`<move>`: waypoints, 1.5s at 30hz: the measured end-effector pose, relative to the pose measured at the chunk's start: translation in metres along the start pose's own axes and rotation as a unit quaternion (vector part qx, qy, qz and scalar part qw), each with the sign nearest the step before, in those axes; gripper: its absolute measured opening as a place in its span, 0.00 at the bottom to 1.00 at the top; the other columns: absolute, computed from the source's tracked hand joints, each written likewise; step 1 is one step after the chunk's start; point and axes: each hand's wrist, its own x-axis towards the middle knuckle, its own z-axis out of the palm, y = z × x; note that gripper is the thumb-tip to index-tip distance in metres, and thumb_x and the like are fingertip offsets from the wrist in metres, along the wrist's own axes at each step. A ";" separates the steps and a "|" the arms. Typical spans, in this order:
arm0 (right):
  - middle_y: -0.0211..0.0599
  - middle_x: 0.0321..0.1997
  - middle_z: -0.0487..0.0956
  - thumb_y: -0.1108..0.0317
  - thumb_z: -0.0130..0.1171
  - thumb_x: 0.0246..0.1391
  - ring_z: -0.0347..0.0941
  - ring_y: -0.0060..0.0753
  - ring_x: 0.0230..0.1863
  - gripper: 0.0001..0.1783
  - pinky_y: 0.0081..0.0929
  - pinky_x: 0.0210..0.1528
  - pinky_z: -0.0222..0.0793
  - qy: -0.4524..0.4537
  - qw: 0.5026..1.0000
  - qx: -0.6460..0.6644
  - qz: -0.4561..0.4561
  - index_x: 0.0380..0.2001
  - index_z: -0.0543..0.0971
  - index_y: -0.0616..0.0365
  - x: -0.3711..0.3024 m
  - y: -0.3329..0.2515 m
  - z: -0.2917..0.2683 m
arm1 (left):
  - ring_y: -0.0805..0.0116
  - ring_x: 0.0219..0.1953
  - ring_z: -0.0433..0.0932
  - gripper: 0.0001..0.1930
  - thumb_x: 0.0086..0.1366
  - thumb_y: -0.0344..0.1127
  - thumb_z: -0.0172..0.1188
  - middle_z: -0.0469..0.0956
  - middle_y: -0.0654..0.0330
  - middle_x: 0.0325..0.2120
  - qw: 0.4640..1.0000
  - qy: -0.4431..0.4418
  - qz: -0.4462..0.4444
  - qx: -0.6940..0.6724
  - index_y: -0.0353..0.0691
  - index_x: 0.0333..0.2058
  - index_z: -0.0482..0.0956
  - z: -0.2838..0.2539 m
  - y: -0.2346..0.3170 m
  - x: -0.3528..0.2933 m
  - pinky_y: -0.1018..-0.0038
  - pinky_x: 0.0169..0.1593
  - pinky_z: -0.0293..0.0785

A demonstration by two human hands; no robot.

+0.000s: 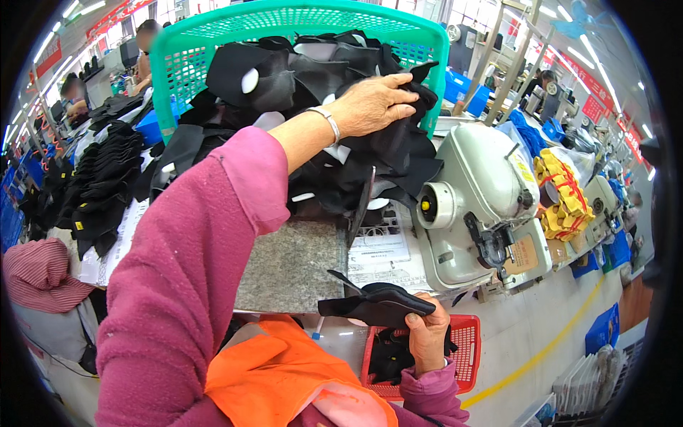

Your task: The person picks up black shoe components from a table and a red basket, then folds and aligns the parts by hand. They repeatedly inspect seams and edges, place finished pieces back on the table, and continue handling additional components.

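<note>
While I watch through the head view, my left hand (373, 105) is stretched out ahead, fingers curled down onto the black cut fabric pieces (313, 78) heaped in the green basket (213, 35). It grips the top of that heap near the basket's right wall; a silver bracelet (326, 119) sits on the wrist and the pink sleeve (192, 270) runs back toward me.

Low in the view, my right hand (427, 334) is closed around a folded black piece (377, 304), thumb on top, held above a small red basket (466, 349) that has more black pieces inside.

Between the two hands lies a grey felt pad (292, 267) on the table, with a printed sheet (380, 249) just beside it. To the right of the sheet stands a pale sewing machine (477, 206), and beyond it a yellow bundle tied with red (562, 192). Orange cloth (277, 370) lies in my lap. Left of the green basket a row of stacked black pieces (107, 178) runs away along the bench, where other people sit at work.
</note>
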 end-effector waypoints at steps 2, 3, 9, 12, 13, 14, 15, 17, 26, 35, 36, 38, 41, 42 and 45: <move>0.31 0.35 0.74 0.75 0.65 0.51 0.67 0.18 0.32 0.09 0.16 0.34 0.64 0.012 1.000 -0.015 -0.006 0.36 0.77 0.65 -0.002 0.000 -0.003 | 0.56 0.50 0.73 0.16 0.66 0.39 0.57 0.73 0.57 0.57 0.993 0.076 0.058 0.074 0.48 0.51 0.80 0.002 0.006 0.001 0.63 0.60 0.64; 0.31 0.35 0.74 0.75 0.65 0.51 0.67 0.18 0.32 0.09 0.16 0.34 0.64 0.016 1.000 -0.015 -0.005 0.36 0.77 0.65 -0.003 0.000 -0.004 | 0.57 0.52 0.71 0.16 0.66 0.39 0.56 0.74 0.60 0.56 0.988 0.072 0.113 0.072 0.50 0.52 0.79 0.002 0.011 0.002 0.59 0.62 0.60; 0.29 0.34 0.73 0.73 0.65 0.51 0.66 0.18 0.34 0.09 0.17 0.35 0.62 0.045 0.999 -0.015 -0.010 0.34 0.77 0.64 -0.002 0.000 0.002 | 0.63 0.58 0.72 0.18 0.74 0.43 0.45 0.81 0.62 0.46 0.909 -0.142 -0.006 -0.392 0.38 0.47 0.80 -0.010 0.048 0.009 0.61 0.65 0.61; 0.30 0.35 0.73 0.71 0.66 0.51 0.66 0.20 0.36 0.11 0.18 0.38 0.63 0.017 1.000 -0.004 -0.022 0.35 0.77 0.65 0.000 -0.005 0.006 | 0.69 0.46 0.79 0.18 0.74 0.44 0.46 0.82 0.56 0.40 0.837 0.047 -0.055 -0.543 0.36 0.46 0.78 -0.039 0.050 0.006 0.73 0.50 0.72; 0.31 0.35 0.74 0.69 0.66 0.50 0.67 0.21 0.36 0.13 0.19 0.40 0.63 0.033 0.999 -0.027 -0.030 0.35 0.77 0.65 0.001 -0.007 0.007 | 0.71 0.41 0.80 0.19 0.73 0.45 0.47 0.83 0.56 0.36 0.842 0.077 -0.068 -0.529 0.34 0.44 0.80 -0.049 0.051 0.001 0.75 0.45 0.73; 0.31 0.35 0.74 0.68 0.66 0.50 0.67 0.23 0.36 0.14 0.20 0.40 0.64 0.048 0.997 -0.040 -0.051 0.36 0.76 0.65 0.002 -0.006 0.008 | 0.72 0.36 0.81 0.21 0.73 0.46 0.48 0.83 0.56 0.32 0.846 0.111 -0.066 -0.517 0.32 0.41 0.81 -0.060 0.051 -0.008 0.76 0.41 0.74; 0.32 0.35 0.74 0.68 0.66 0.50 0.67 0.23 0.36 0.14 0.20 0.39 0.64 0.059 0.994 -0.058 -0.071 0.36 0.76 0.65 0.004 -0.007 0.009 | 0.71 0.35 0.81 0.16 0.68 0.42 0.58 0.82 0.56 0.34 0.802 0.117 -0.198 -0.551 0.39 0.48 0.78 -0.072 0.054 -0.031 0.75 0.42 0.76; 0.33 0.35 0.74 0.68 0.66 0.50 0.68 0.26 0.36 0.14 0.23 0.39 0.64 0.058 0.990 -0.067 -0.108 0.36 0.75 0.63 0.007 -0.006 0.014 | 0.67 0.35 0.79 0.18 0.69 0.48 0.54 0.82 0.58 0.33 0.812 0.141 -0.220 -0.522 0.39 0.44 0.80 -0.089 0.066 -0.084 0.74 0.42 0.75; 0.35 0.39 0.78 0.73 0.66 0.42 0.71 0.38 0.36 0.15 0.33 0.36 0.70 -0.143 0.846 -0.323 -0.400 0.36 0.76 0.51 0.001 0.000 0.070 | 0.71 0.35 0.81 0.37 0.67 0.67 0.43 0.82 0.57 0.32 0.427 0.031 -0.629 -0.649 0.32 0.39 0.81 -0.100 0.219 -0.277 0.78 0.43 0.76; 0.29 0.49 0.78 0.56 0.67 0.47 0.70 0.38 0.50 0.18 0.35 0.43 0.67 -0.308 0.741 -0.449 -0.394 0.41 0.80 0.46 -0.040 0.009 0.105 | 0.83 0.31 0.78 0.07 0.66 0.29 0.57 0.82 0.63 0.32 0.511 0.107 -0.562 -0.641 0.32 0.37 0.81 -0.104 0.234 -0.320 0.85 0.37 0.75; 0.33 0.49 0.78 0.46 0.68 0.45 0.70 0.40 0.48 0.25 0.35 0.44 0.67 -0.291 0.747 -0.449 -0.395 0.42 0.80 0.49 -0.043 0.005 0.108 | 0.82 0.32 0.78 0.07 0.67 0.30 0.57 0.82 0.63 0.32 0.527 0.102 -0.595 -0.599 0.32 0.37 0.81 -0.103 0.235 -0.323 0.85 0.37 0.75; 0.37 0.50 0.77 0.42 0.67 0.45 0.70 0.40 0.45 0.29 0.34 0.46 0.66 -0.252 0.786 -0.416 -0.381 0.43 0.79 0.52 -0.053 -0.002 0.117 | 0.82 0.32 0.78 0.08 0.67 0.30 0.55 0.82 0.63 0.33 0.559 0.114 -0.617 -0.541 0.33 0.38 0.81 -0.099 0.241 -0.325 0.85 0.38 0.75; 0.38 0.51 0.78 0.52 0.67 0.45 0.71 0.39 0.44 0.27 0.31 0.45 0.65 -0.295 0.735 -0.495 -0.358 0.47 0.79 0.55 -0.060 -0.001 0.135 | 0.83 0.34 0.77 0.09 0.69 0.33 0.54 0.81 0.65 0.32 0.536 0.155 -0.586 -0.587 0.33 0.37 0.80 -0.093 0.252 -0.319 0.83 0.38 0.74; 0.38 0.51 0.78 0.60 0.67 0.44 0.71 0.39 0.44 0.26 0.31 0.45 0.65 -0.327 0.697 -0.542 -0.336 0.48 0.79 0.56 -0.059 0.001 0.139 | 0.83 0.34 0.76 0.10 0.69 0.34 0.53 0.80 0.66 0.32 0.524 0.142 -0.599 -0.589 0.34 0.37 0.80 -0.094 0.254 -0.317 0.83 0.38 0.74; 0.41 0.46 0.80 0.75 0.63 0.35 0.74 0.43 0.41 0.26 0.35 0.45 0.69 -0.274 0.810 -0.412 -0.316 0.45 0.80 0.60 -0.047 0.007 0.141 | 0.79 0.32 0.76 0.15 0.70 0.42 0.54 0.78 0.65 0.30 0.466 0.194 -0.626 -0.595 0.34 0.37 0.80 -0.106 0.255 -0.323 0.83 0.37 0.71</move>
